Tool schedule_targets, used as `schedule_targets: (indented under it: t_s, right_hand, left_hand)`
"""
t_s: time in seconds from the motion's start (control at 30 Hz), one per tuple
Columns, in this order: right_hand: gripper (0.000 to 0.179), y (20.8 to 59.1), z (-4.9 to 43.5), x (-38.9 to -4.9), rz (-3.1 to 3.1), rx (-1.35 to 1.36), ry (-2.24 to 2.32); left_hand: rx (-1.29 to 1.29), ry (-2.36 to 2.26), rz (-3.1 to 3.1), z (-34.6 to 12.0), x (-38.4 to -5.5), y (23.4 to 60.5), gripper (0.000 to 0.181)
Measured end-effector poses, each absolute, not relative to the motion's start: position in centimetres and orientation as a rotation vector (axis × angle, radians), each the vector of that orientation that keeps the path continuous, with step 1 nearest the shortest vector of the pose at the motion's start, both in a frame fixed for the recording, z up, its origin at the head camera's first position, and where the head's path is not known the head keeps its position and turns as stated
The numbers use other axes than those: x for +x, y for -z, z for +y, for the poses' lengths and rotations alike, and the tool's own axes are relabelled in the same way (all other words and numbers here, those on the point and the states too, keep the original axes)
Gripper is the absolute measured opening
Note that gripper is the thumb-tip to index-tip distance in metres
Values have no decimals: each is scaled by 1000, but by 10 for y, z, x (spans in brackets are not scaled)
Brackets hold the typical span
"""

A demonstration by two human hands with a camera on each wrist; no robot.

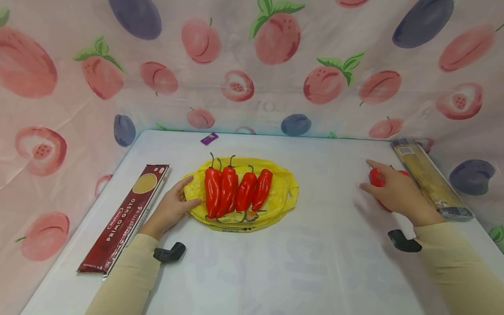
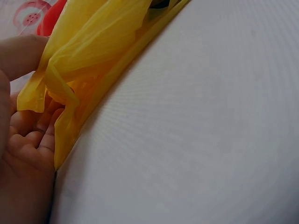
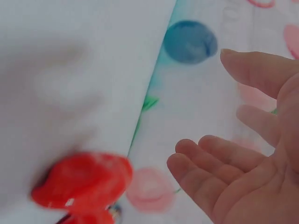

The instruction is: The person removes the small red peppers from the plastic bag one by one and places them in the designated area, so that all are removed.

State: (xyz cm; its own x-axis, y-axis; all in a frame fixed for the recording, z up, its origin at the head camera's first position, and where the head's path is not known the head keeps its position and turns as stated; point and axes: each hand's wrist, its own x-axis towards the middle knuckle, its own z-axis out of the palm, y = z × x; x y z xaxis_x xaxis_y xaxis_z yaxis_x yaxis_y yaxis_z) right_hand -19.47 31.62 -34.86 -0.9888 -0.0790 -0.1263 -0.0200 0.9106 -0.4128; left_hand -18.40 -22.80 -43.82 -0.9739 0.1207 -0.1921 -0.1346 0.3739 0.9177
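Several glossy red peppers (image 1: 227, 189) with dark stems lie side by side on a flattened yellow plastic bag (image 1: 282, 194) in the middle of the table. At the bag's left edge my left hand (image 1: 169, 211) pinches the plastic. In the left wrist view the yellow bag (image 2: 88, 60) passes between thumb and fingers. Over on the right, my right hand (image 1: 395, 199) hovers above more red peppers (image 1: 376, 176), partly covering them. The right wrist view shows that hand (image 3: 247, 163) with its fingers extended and nothing in them, apart from a red pepper (image 3: 88, 179) on the table.
Left of the bag lies a dark red spaghetti packet (image 1: 126, 214), close to my left forearm. A clear pack of long pasta (image 1: 427, 177) lies along the right edge. Near the back is a small purple packet (image 1: 209, 138). Fruit-patterned cloth (image 1: 267, 87) rises behind the table.
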Motion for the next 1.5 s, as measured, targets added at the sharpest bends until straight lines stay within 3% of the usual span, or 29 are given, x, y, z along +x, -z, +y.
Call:
schedule_targets:
  t_s: [1.1, 1.5]
  right_hand:
    - [67, 356, 150, -199, 2841, -621, 938]
    - [66, 361, 101, -202, 2719, -691, 973]
  left_hand:
    - [0, -1629, 2417, -227, -180, 434, 85]
    - [-12, -1609, 2423, -227, -181, 433, 85]
